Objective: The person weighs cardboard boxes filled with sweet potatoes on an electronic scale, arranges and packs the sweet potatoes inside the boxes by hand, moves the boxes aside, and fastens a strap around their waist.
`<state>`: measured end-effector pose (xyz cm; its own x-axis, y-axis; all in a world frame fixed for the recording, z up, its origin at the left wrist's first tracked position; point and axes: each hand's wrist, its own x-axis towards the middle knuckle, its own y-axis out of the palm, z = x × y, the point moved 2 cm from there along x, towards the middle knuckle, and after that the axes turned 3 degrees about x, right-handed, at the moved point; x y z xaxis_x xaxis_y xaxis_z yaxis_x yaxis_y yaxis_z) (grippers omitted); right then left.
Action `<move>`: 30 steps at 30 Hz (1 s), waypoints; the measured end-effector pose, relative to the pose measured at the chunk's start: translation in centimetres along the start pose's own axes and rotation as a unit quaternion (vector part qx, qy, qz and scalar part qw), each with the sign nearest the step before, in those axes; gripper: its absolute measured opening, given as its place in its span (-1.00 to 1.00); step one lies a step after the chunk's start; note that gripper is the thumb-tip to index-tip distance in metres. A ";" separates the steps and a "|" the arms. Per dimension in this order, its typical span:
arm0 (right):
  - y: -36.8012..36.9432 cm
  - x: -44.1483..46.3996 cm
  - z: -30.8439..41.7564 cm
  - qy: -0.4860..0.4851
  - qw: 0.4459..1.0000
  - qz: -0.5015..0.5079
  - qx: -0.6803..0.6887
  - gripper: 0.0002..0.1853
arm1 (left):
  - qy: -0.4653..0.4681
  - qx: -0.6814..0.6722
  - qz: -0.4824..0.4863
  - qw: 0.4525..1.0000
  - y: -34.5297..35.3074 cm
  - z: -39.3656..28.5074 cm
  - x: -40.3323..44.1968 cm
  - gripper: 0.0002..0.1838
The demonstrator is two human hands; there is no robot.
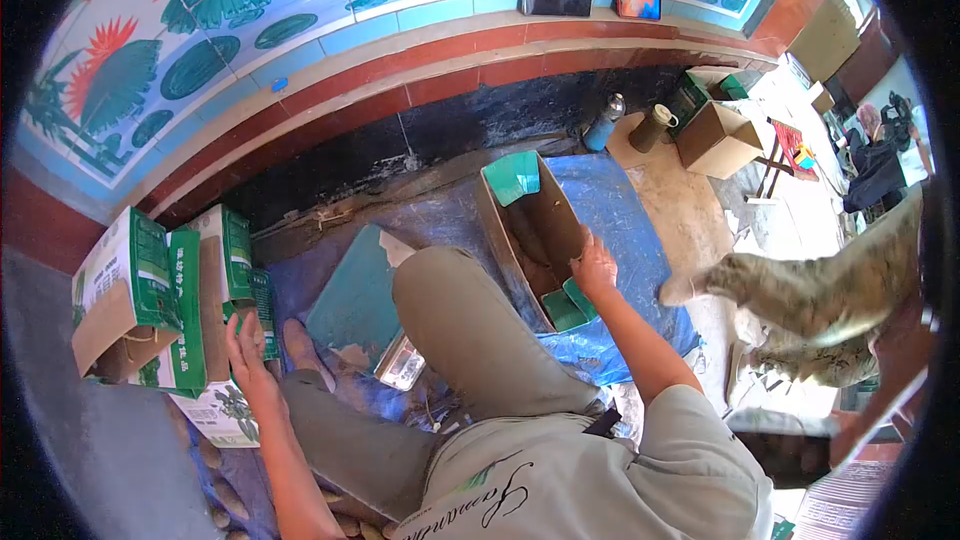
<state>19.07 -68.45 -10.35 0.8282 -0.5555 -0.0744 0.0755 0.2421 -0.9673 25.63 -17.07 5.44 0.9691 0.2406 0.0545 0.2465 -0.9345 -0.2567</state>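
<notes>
My left hand (250, 355) is at the left, fingers spread, beside the green-and-white cartons (188, 310), and nothing shows in its grasp. At the centre right, my right hand (594, 266) is at the right edge of an open cardboard box (508, 240) with green flaps. Its fingers bend at the box wall, and whether they grip it is hard to tell. The box stands on a blue sheet (625, 230), and the brown items inside it are dim.
A teal board (350, 290) lies between my legs and the wall. A blue bottle (603, 124), a dark jug (651, 130) and another carton (718, 138) stand at the back right. Another person's patterned sleeve (820, 295) reaches in from the right. Two phones lean on the ledge.
</notes>
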 end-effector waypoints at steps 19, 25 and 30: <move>2.8 3.9 -4.8 0.005 0.998 0.059 0.022 -0.70 | -0.040 0.017 0.038 0.998 1.0 1.7 1.1 -0.51; 2.4 4.3 -5.6 -0.024 0.998 0.039 0.030 -0.71 | -0.057 0.041 0.035 0.997 1.6 1.5 1.7 -0.49; 1.0 4.8 -8.6 0.009 0.999 0.054 0.004 -0.74 | -0.047 0.065 0.049 0.996 2.3 1.5 2.0 -0.48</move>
<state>18.36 -77.77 -13.78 0.8215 -0.5403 -0.1823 -0.0093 0.3069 -0.9517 28.15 -18.32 3.49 0.9817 0.1787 -0.0654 0.1412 -0.9146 -0.3788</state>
